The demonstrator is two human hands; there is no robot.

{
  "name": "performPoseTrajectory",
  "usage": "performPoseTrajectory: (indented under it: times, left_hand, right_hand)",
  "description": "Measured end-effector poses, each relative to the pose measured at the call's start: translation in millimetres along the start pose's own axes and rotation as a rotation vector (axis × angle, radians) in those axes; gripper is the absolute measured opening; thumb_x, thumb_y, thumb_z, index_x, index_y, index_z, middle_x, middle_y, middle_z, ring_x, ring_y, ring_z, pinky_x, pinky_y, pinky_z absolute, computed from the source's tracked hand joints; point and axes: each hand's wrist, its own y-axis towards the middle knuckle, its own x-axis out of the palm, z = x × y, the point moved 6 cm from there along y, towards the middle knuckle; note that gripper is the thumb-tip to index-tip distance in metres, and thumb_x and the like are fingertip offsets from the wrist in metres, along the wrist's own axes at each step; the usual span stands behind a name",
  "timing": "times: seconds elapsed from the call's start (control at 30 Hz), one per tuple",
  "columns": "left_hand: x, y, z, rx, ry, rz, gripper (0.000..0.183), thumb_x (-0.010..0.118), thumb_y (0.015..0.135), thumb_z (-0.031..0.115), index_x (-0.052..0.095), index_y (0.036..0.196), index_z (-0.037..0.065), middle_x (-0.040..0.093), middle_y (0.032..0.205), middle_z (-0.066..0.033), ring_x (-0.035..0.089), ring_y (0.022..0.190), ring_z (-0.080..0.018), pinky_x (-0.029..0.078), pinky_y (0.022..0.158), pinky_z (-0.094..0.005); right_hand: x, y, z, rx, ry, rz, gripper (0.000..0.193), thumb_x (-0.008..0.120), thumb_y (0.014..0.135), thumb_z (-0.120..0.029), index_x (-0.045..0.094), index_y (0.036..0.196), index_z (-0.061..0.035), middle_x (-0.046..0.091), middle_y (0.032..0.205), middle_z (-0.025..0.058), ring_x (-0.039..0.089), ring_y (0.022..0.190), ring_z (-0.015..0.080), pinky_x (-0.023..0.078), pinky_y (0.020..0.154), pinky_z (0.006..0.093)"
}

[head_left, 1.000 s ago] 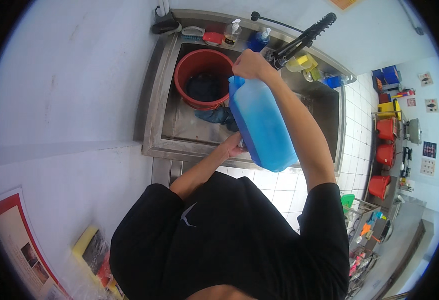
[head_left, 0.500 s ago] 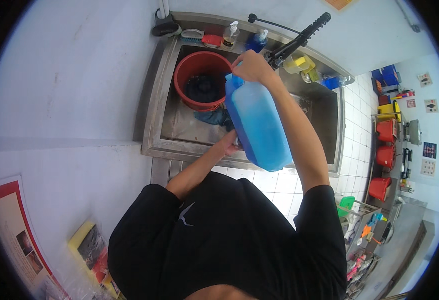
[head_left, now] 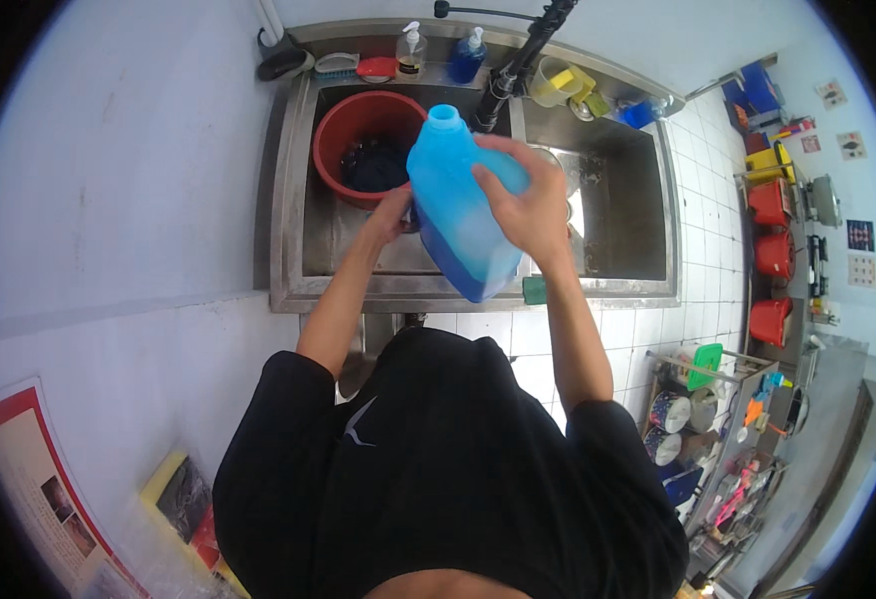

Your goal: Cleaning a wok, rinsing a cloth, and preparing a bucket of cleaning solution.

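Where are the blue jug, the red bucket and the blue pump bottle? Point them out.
Blue jug (head_left: 458, 212): head view, middle of its body.
Red bucket (head_left: 335, 148): head view, inner wall.
Blue pump bottle (head_left: 467, 64): head view, body below the pump.

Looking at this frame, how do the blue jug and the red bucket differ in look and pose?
Colour: the blue jug is translucent, while the red bucket looks opaque. Opening: the jug has a narrow neck, the bucket a wide round mouth. Pose: the jug is held tilted by the right hand, with the left hand at its side; the bucket sits in the left sink basin. Both look plastic.
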Motion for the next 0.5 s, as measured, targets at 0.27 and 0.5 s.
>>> performPoseTrajectory:
  times: [0.27, 0.5]
  left_hand:
    - [25.7, -46.4, 59.1, 0.147, -0.364, -0.147, 0.018, 0.052, 0.075, 0.005, 0.057, 0.093, 0.004, 0.047, 0.074, 0.0013, 0.041, 0.057, -0.0062, 0.032, 0.045, -0.0236]
    - [136.2, -104.2, 129.6, 0.577, 0.528, -0.221, 0.010, 0.051, 0.078, 0.003, 0.053, 0.087, 0.005, 0.048, 0.068, -0.0021, 0.051, 0.061, -0.0153, 0.040, 0.052, -0.0284]
  right_hand:
    - [-52.2, -98.5, 9.7, -0.025, 0.087, 0.323, 0.021, 0.072, 0.076, -0.002, 0.068, 0.097, -0.0020, 0.071, 0.085, 0.0121, 0.067, 0.074, 0.0135, 0.051, 0.068, 0.0248]
    - [-70.4, -145.4, 27.5, -0.021, 0.100, 0.324, 0.014, 0.073, 0.071, 0.000, 0.068, 0.084, -0.0036, 0.070, 0.080, 0.0101, 0.068, 0.071, 0.0203, 0.051, 0.064, 0.0282]
